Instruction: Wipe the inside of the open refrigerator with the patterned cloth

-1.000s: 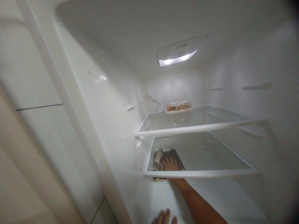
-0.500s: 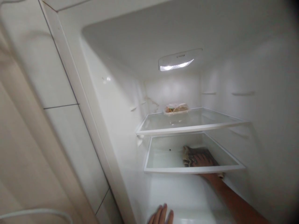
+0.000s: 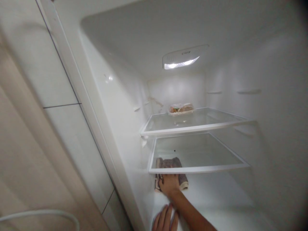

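I look into an open white fridge. My right hand (image 3: 169, 184) presses down on a grey-brown cloth (image 3: 168, 162) at the left end of the white floor under the lower glass shelf (image 3: 199, 168). Part of the cloth shows through the glass, and its fingers on the cloth are partly hidden by the shelf's front rim. My left hand (image 3: 165, 220) lies flat with fingers stretched on the same white surface, just in front of the right wrist at the bottom edge of the view.
An upper glass shelf (image 3: 192, 129) carries a clear tray of food (image 3: 181, 108) at the back. The fridge lamp (image 3: 181, 61) glows in the ceiling. A brownish stain (image 3: 154, 102) marks the back left corner. The fridge's left wall and door frame (image 3: 79, 96) stand close by.
My right hand has slid the cloth from the right side back to the left end and nearer the front. The left hand has come slightly further into view.
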Motion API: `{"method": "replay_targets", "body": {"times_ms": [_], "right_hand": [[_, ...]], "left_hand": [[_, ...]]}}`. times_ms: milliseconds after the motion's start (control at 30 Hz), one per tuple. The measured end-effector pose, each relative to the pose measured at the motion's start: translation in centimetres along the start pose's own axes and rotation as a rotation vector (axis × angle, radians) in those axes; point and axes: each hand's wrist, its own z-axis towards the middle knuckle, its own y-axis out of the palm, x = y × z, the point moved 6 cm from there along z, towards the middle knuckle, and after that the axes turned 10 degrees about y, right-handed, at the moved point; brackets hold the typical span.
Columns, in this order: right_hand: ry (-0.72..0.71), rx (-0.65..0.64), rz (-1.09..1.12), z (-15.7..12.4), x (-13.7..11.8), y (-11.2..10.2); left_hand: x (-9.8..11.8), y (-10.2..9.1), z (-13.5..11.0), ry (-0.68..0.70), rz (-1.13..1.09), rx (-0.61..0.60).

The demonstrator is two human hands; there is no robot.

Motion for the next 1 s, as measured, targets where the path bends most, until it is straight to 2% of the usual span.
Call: {"method": "replay_targets", "body": {"times_ms": [67, 133, 367, 533, 800, 900, 1000], "right_hand": [[-0.007, -0.048, 0.038, -1.3, -1.3, -0.1], [-0.022, -0.082, 0.058, -2.4, -1.5, -0.7], [-0.028, -0.112, 0.116, -5.2, 2.3, -3.0], [0.058, -0.028, 0.043, -6.0, 7.4, -4.8], [0.275, 0.135, -0.159, -7.3, 20.2, -9.2], [0.249, 0.184, -0.19, -7.5, 22.3, -9.6], [0.247, 0.185, -0.199, -7.6, 22.6, -9.3]], "left_hand": [[0.0, 0.0, -0.2, 0.032, -0.009, -0.008], [-0.1, -0.3, 0.1, 0.078, -0.002, -0.043], [-1.1, -2.5, 3.7, 0.396, 0.064, -0.252], [-1.1, -3.4, 5.3, 0.483, 0.078, -0.311], [-1.0, -3.7, 5.1, 0.386, 0.038, -0.34], [-1.2, -3.5, 4.7, 0.371, 0.027, -0.325], [-1.2, -3.4, 4.5, 0.377, 0.031, -0.311]]}}
